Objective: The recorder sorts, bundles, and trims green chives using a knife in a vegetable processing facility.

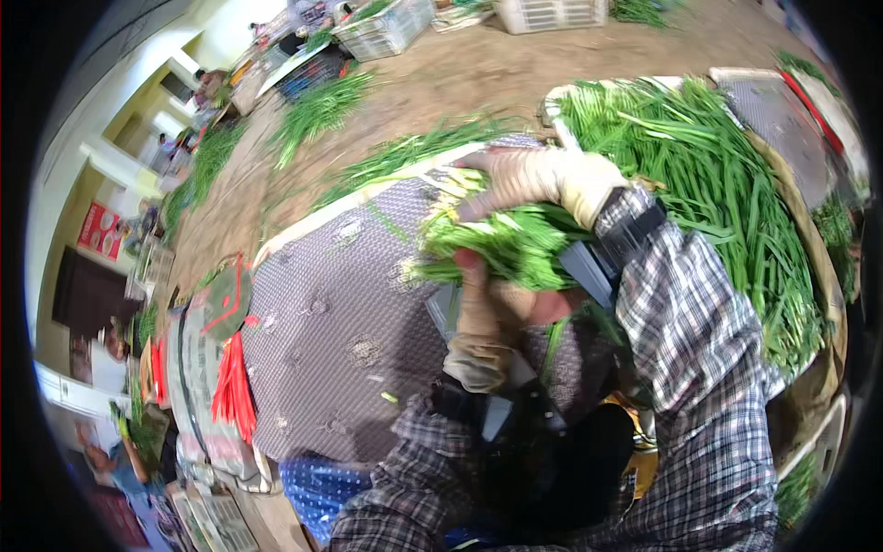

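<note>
My left hand (pixel 483 321), gloved with bare fingertips, holds a bunch of garlic chives (pixel 524 241) from below, its thumb up against the near side. Pale stem ends face left and the green leaves run right, under my right wrist. Over the far side of the bunch reaches my right hand (pixel 552 178), in a pale glove and blurred by motion. Its thumb and fingers lie on either side of some pale stem ends. Beneath both hands is a grey-purple patterned cloth surface (pixel 317 359), with small bits of leaf on it.
A large heap of chives (pixel 697 159) lies to the right. Red plastic strips (pixel 233 390) hang at the surface's left edge. More chives (pixel 324 110) lie on the brown floor (pixel 441 83). White plastic crates (pixel 552 15) stand beyond. A person (pixel 117 455) is at lower left.
</note>
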Tool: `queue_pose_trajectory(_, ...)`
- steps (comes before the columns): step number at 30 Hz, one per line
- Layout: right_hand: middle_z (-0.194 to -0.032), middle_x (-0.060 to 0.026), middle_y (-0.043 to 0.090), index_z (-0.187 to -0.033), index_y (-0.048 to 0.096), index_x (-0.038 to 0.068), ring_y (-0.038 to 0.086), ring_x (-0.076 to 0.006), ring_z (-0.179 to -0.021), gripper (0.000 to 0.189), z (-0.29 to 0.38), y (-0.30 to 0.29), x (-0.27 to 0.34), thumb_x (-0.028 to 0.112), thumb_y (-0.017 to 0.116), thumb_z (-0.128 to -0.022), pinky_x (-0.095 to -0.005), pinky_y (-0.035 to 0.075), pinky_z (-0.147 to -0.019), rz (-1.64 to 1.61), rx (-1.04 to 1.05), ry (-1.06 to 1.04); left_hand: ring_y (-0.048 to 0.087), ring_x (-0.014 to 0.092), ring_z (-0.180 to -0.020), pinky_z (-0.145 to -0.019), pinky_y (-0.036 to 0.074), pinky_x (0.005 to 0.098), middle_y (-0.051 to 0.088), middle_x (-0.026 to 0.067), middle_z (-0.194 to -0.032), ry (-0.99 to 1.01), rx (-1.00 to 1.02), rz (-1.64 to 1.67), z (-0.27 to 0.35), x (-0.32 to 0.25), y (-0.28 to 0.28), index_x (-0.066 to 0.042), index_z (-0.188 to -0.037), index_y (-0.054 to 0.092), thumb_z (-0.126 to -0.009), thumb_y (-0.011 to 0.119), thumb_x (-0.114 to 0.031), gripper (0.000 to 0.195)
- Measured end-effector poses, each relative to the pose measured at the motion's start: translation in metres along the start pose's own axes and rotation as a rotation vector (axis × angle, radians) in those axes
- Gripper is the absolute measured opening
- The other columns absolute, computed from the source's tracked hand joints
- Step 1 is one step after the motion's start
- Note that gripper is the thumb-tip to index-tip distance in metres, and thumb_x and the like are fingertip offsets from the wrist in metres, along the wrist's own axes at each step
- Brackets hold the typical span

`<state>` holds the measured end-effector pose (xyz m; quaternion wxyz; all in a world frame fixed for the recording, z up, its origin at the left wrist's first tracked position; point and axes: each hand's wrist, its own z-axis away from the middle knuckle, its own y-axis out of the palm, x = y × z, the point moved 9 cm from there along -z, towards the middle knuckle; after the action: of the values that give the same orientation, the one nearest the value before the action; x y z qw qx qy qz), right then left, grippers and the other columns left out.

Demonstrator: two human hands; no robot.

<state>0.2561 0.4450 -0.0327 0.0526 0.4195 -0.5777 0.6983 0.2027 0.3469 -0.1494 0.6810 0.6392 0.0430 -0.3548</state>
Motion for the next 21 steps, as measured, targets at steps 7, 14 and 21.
queue_pose_trajectory(7, -0.133, -0.0204, 0.045, -0.142, 0.022, 0.004, 0.043, -0.0287, -0.123, 0.117, 0.056, 0.020, 0.087, 0.015, 0.088, -0.045, -0.0359, 0.036, -0.103, -0.148, 0.128, -0.038, 0.054, 0.016, -0.099, -0.084, 0.046, 0.0324, 0.058, 0.0072, -0.109, 0.081, 0.192, -0.895, 0.030, 0.028, -0.008, -0.005, -0.122, 0.050, -0.088, 0.058, -0.021, 0.038)
queue_pose_trajectory(14, -0.121, -0.0149, 0.053, -0.137, 0.029, 0.001, 0.054, -0.0216, -0.106, 0.095, 0.109, 0.035, 0.220, 0.002, 0.079, -0.055, -0.0308, 0.046, -0.091, 0.193, -0.285, -0.265, 0.053, 0.017, -0.103, -0.093, 0.041, 0.0278, 0.058, 0.0111, -0.111, 0.524, 0.498, -0.406, 0.154, -0.037, 0.064, 0.000, -0.120, 0.051, -0.093, 0.045, -0.012, 0.030)
queue_pose_trajectory(21, -0.101, -0.0186, 0.062, -0.116, 0.051, -0.002, 0.061, -0.0283, -0.091, 0.060, 0.133, 0.067, 0.316, 0.009, 0.074, -0.062, -0.0344, 0.049, -0.079, 0.318, -0.369, -0.505, 0.028, 0.023, -0.134, -0.112, 0.022, 0.0339, 0.026, 0.0124, -0.146, 0.392, 0.596, -0.325, 0.235, -0.067, 0.032, -0.003, -0.143, 0.017, -0.097, 0.036, -0.022, 0.053)
